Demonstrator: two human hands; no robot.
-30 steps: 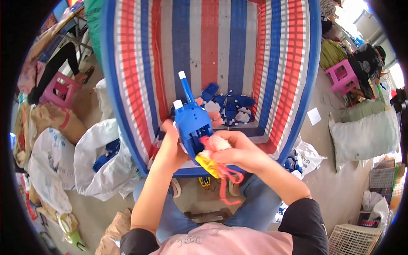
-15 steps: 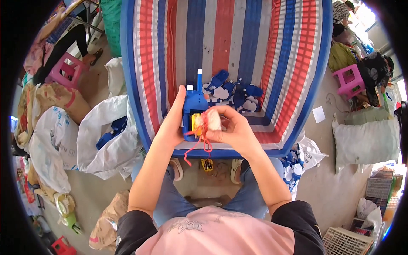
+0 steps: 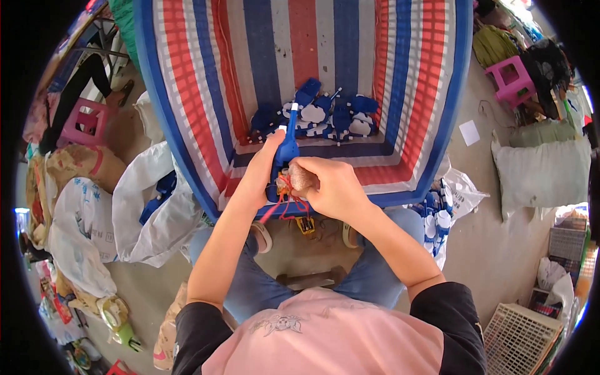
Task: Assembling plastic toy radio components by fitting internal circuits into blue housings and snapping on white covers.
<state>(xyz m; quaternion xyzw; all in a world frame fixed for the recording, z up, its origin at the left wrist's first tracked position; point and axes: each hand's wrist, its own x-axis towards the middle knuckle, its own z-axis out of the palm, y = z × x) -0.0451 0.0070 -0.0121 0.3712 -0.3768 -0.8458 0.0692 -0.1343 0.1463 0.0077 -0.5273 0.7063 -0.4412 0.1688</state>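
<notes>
My left hand (image 3: 257,176) is closed around a blue plastic walkie-talkie-like casing (image 3: 288,150) with a white-tipped antenna pointing away from me. Its near part is an opened hollow with small yellowish parts inside. Over that hollow, my right hand (image 3: 334,186) pinches a pale brown, shiny lump (image 3: 302,177), whose kind I cannot make out. Thin red wires (image 3: 284,206) trail from the hollow toward me. Both hands are above the near rim of a large blue-edged tub (image 3: 350,210) lined with red, white and blue striped cloth.
Several blue and white casings (image 3: 340,115) lie inside the tub. A yellow part (image 3: 305,225) is on the floor between my feet. White sacks (image 3: 134,219) stand at left, a bag of blue-white pieces (image 3: 437,215) at right. Pink stools (image 3: 511,80) and other people are farther off.
My view has shifted, so the tub appears farther left. The right hand has pressed the pale lump closer against the casing's hollow, and the casing is turned more on its side.
</notes>
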